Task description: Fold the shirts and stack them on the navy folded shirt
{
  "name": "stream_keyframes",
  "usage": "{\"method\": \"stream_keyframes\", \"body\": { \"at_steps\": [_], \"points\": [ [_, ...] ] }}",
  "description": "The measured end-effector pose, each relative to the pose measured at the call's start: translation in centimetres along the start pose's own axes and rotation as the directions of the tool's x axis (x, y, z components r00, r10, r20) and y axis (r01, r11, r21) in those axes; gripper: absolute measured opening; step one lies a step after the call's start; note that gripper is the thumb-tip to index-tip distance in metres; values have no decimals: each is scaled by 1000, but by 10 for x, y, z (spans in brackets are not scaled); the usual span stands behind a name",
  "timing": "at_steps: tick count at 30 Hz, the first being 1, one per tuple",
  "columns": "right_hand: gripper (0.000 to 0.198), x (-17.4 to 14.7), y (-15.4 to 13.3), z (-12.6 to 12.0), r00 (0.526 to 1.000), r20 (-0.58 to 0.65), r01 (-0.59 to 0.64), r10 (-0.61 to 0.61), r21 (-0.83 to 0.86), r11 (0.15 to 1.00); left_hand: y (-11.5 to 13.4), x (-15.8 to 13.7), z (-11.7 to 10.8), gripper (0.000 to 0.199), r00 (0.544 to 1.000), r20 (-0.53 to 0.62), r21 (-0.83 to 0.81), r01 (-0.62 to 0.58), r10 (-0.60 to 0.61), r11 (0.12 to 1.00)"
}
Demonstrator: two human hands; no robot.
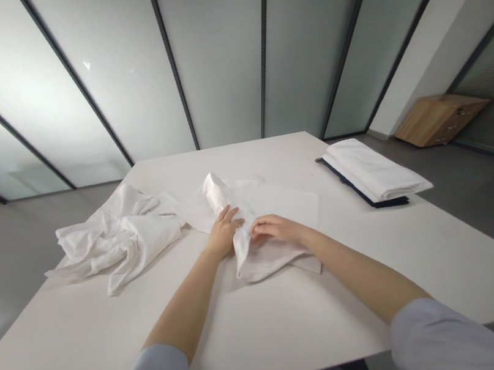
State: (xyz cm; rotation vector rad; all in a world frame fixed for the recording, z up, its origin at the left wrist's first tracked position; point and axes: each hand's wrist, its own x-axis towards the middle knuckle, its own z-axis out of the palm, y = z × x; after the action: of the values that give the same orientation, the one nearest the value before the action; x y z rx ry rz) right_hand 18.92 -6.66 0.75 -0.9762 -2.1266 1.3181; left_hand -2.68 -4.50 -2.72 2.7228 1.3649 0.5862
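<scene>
A white cloth garment (282,204) lies partly spread at the middle of the table, with a bunched, raised fold standing up at its far left. My left hand (224,233) rests on the garment's left part, just in front of that fold, its fingers stretched and apart. To the right, my right hand (276,230) has its fingers bent together at the crumpled middle of the cloth; the fingertips are partly hidden there. The near edge of the garment hangs in loose folds toward me. What kind of garment it is cannot be made out.
A crumpled heap of white cloth (128,233) lies at the left, reaching over the table edge. Folded white cloth (372,167) sits on a dark folded piece (349,185) at the right. Beyond the white table (295,320) are frosted glass panels (219,59) and a wooden cabinet (432,120).
</scene>
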Motion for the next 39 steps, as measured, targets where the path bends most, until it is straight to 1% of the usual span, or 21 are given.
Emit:
{"method": "stream_keyframes", "body": {
  "at_steps": [1, 2, 3, 5, 8, 11, 13, 15, 18, 20, 22, 25, 26, 27, 28, 29, 32, 34, 37, 38, 39],
  "points": [
    [26, 2, 9, -8, 986, -166, -24, 11, -77, 997, -2, 0, 1, 32, 1000, 1, 4, -11, 11, 1000],
    [27, 3, 20, -16, 952, -305, -63, 4, -182, 981, -3, 1, 2, 31, 1000, -10, 4, -16, 16, 1000],
    [30, 4, 30, -23, 921, -388, -108, -12, -286, 952, -4, 1, 3, 30, 999, -28, 2, -20, 20, 1000],
    [38, 4, 47, -30, 922, -386, -174, -22, -466, 868, -5, 1, 2, 27, 998, -63, -6, -26, 26, 1000],
    [48, 4, 60, -30, 960, -268, -238, 79, -637, 733, -6, 1, 1, 23, 995, -101, -13, -18, 16, 1000],
    [54, 4, 60, -28, 946, -256, -323, 200, -692, 646, -7, 0, 0, 22, 988, -147, -22, 37, -40, 999],
    [57, 1, 61, -35, 917, -297, -399, 267, -685, 610, -9, 0, -1, 22, 978, -189, -36, 89, -94, 995],
    [58, -7, 64, -49, 859, -384, -511, 337, -649, 563, -10, -1, -4, 22, 962, -230, -50, 138, -146, 989],
    [58, -24, 72, -79, 704, -566, -710, 429, -530, 464, -8, -3, -11, 20, 942, -230, -33, 245, -246, 969],
    [58, -36, 77, -98, 594, -664, -800, 454, -426, 424, -5, -4, -17, 19, 924, -161, 20, 355, -347, 935],
    [61, -44, 80, -114, 504, -732, -849, 458, -321, 420, -1, -4, -21, 18, 902, -63, 104, 432, -428, 896],
    [71, -43, 81, -128, 384, -798, -882, 465, -167, 441, 3, -3, -22, 19, 918, 58, 170, 378, -392, 910],
    [74, -39, 81, -131, 361, -805, -883, 471, -133, 450, 4, -2, -20, 23, 933, 90, 157, 333, -349, 930],
    [76, -35, 81, -132, 357, -801, -880, 480, -117, 460, 5, -2, -18, 30, 944, 111, 130, 295, -310, 947],
    [77, -29, 80, -132, 376, -785, -873, 493, -122, 471, 7, -2, -17, 38, 952, 122, 96, 270, -281, 958],
    [77, -22, 80, -131, 413, -759, -863, 504, -148, 484, 9, -3, -15, 47, 958, 117, 62, 257, -263, 964],
    [70, -1, 76, -119, 566, -656, -799, 499, -285, 530, 15, -4, -10, 69, 974, 11, -4, 226, -226, 974],
    [63, 11, 69, -103, 678, -582, -714, 449, -378, 589, 19, -3, -7, 81, 979, -67, 8, 195, -194, 981],
    [48, 21, 51, -66, 880, -375, -444, 291, -433, 785, 22, -1, -3, 84, 984, -77, 65, 169, -164, 984],
    [42, 21, 46, -51, 938, -273, -310, 214, -385, 869, 22, 0, -2, 81, 985, -49, 70, 167, -164, 983],
    [39, 20, 40, -36, 977, -167, -179, 134, -298, 938, 20, 0, 0, 77, 985, -11, 65, 172, -171, 983]
  ]
}}
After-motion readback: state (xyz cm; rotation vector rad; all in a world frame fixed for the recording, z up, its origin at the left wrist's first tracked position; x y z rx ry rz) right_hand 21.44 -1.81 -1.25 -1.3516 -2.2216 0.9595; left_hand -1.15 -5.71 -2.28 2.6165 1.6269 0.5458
